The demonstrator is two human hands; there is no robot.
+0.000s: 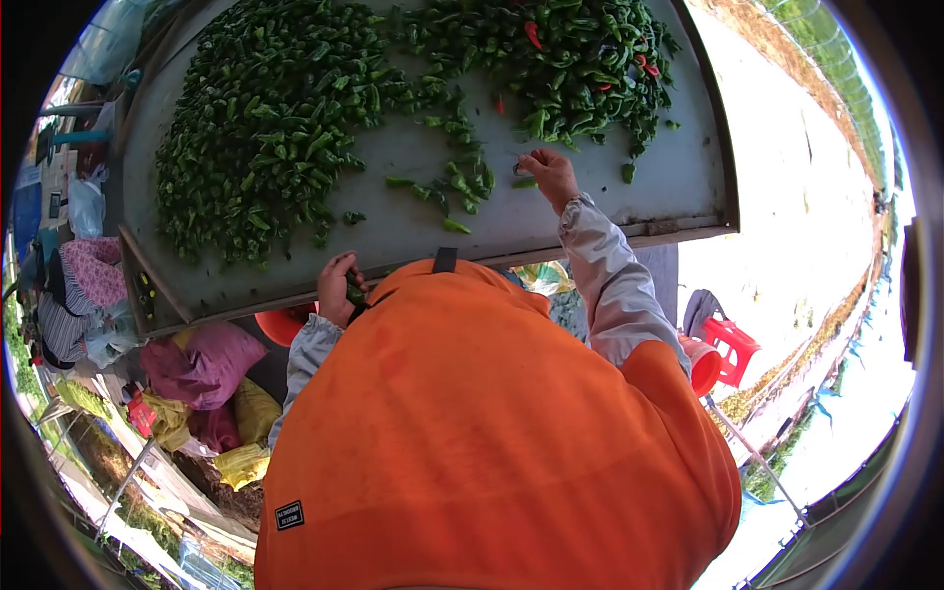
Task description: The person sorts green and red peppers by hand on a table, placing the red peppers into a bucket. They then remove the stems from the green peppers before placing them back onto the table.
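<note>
Green peppers [265,138] lie in a large heap on the left of a grey metal-looking table [413,211]. A second pepper heap [580,74], with a few red peppers [532,35] in it, is at the upper right. My left hand [337,289] is at the table's near edge, fingers curled round green peppers [354,290], partly hidden by the palm. Over the table, my right hand [551,178] is closed in a pinch; what its fingertips hold is too small to make out. A green pepper [524,183] lies right beside its fingers. Between the heaps are loose peppers [457,182].
A raised rim [678,229] runs along the table's near edge. An orange-red container [283,324] is below it on the left, near a pink sack [206,364] and yellow sacks [256,411]. A red basket [733,351] stands at the right.
</note>
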